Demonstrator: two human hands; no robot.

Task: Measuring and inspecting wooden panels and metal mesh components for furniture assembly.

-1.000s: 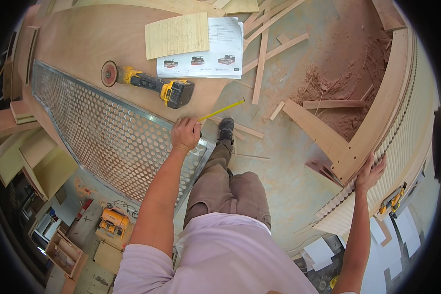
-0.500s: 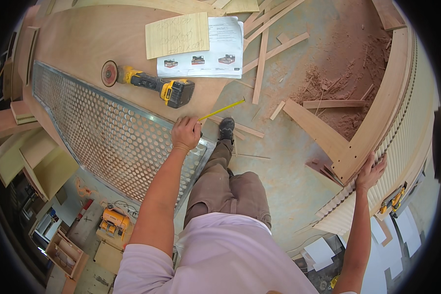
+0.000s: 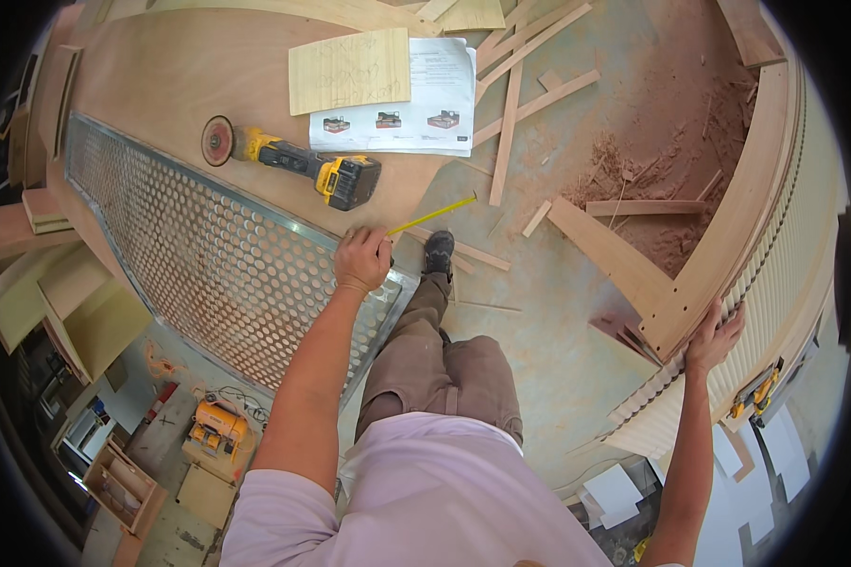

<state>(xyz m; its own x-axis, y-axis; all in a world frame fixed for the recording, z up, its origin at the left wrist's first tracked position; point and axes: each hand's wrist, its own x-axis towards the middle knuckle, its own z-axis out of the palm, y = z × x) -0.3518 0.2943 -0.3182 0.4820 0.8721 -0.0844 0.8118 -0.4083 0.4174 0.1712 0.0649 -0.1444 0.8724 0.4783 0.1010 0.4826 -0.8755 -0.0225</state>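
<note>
My left hand (image 3: 362,260) is closed around a tape measure, whose case is mostly hidden in the fingers. Its yellow blade (image 3: 435,212) sticks out a short way to the upper right, over the floor. The hand is above the corner of a metal-framed perforated panel (image 3: 298,227), which slants away to the left. On the right, my right hand (image 3: 715,342) rests with fingers apart on the edge of a curved wooden frame (image 3: 734,227). Pale ribbed cladding (image 3: 756,321) covers that frame's outer side.
A yellow and black cordless grinder (image 3: 303,163) and printed sheets (image 3: 392,137) under a thin wood piece (image 3: 350,71) lie on a large wooden board (image 3: 199,57). Wood strips (image 3: 506,132) and sawdust (image 3: 671,123) cover parts of the floor. An orange machine (image 3: 219,427) stands lower left.
The view has shifted slightly, so the grinder and papers appear a little lower and further right. Both hands keep their places and their holds.
</note>
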